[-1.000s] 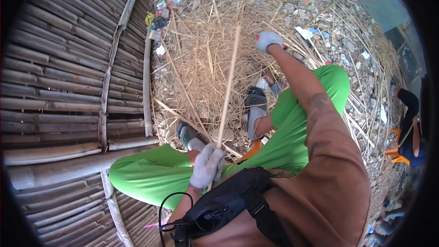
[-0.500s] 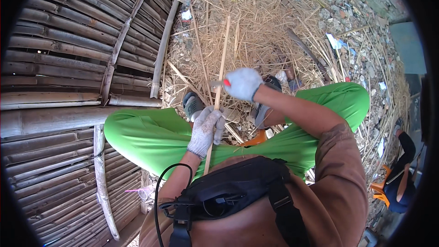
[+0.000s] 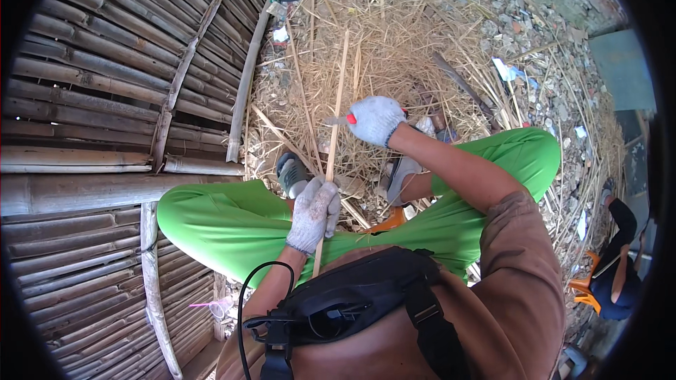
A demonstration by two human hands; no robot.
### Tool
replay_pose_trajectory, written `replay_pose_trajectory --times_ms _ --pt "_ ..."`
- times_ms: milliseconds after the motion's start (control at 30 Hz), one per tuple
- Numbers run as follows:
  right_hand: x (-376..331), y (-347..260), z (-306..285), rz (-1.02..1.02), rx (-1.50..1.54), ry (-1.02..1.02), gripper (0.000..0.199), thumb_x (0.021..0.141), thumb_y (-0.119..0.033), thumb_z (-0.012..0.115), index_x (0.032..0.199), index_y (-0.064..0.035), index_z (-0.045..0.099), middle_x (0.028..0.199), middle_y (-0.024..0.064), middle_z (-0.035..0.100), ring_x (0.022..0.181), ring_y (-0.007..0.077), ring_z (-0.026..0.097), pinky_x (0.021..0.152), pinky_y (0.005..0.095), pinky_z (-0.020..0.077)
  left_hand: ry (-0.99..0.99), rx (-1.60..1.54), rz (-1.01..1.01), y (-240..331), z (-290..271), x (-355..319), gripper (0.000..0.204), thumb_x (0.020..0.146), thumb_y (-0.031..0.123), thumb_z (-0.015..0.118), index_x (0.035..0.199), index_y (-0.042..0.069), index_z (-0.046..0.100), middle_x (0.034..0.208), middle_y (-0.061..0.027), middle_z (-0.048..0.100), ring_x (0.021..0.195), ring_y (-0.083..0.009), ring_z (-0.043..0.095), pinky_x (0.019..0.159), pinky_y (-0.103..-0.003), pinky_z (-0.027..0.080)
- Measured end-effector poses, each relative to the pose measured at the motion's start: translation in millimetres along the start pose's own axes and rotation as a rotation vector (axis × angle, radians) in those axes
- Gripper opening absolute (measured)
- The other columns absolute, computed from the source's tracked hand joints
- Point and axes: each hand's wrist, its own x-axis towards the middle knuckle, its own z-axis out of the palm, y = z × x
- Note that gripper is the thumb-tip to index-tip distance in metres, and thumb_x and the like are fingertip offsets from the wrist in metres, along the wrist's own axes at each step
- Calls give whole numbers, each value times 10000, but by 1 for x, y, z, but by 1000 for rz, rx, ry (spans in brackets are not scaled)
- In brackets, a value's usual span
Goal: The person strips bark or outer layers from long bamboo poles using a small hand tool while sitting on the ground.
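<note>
A long pale bamboo strip [image 3: 341,83] runs from near my waist out over the straw. My left hand [image 3: 313,212], in a stained white knit glove, is wrapped round its lower part, between my knees. In my gloved right hand [image 3: 377,121] I grip a knife [image 3: 336,120] with a red handle. Its short blade points left and lies across the strip, seemingly against it; exact contact is hard to tell. The strip's near end reaches the black waist bag [image 3: 373,281].
Shavings [image 3: 415,49] and rubble cover the ground ahead. A bamboo slat wall [image 3: 105,98] stands close on my left. A dark stick [image 3: 461,83] lies ahead to the right. An orange stool [image 3: 391,219] shows beneath me. Another person [image 3: 620,260] sits at the far right.
The knife blade shows more plainly now, across the strip. My right hand has moved slightly right and down. My left hand keeps its hold, and the whole view has shifted a little.
</note>
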Motion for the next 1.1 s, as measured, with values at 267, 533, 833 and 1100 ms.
replay_pose_trajectory --times_ms 267,533,833,1100 --pt "21 37 -4 75 7 -23 352 934 -358 661 1005 -64 841 986 220 816 927 394 812 816 552 648 -14 138 8 -1 5 -7 271 1168 309 545 1240 53 595 719 7 517 448 -90 442 384 -267 348" --pt "45 107 -34 386 125 -38 395 998 -369 625 1157 -77 840 1189 211 813 1111 378 794 959 511 632 -100 220 1 2 12 -21 281 1175 318 538 1247 53 597 726 13 523 457 -86 462 396 -255 368" --pt "43 223 -24 771 177 156 496 1003 -431 590 1249 -65 817 1270 223 791 1172 392 776 1016 522 608 -217 149 -40 8 26 -16 380 1143 278 589 1367 -26 538 740 -45 564 498 -128 489 444 -270 381" --pt "20 67 -31 210 206 358 356 981 -401 609 960 -90 781 983 196 798 944 421 775 869 546 618 -179 -57 99 10 10 -3 492 1152 280 559 1503 -60 497 726 -63 583 457 -147 506 403 -272 415"
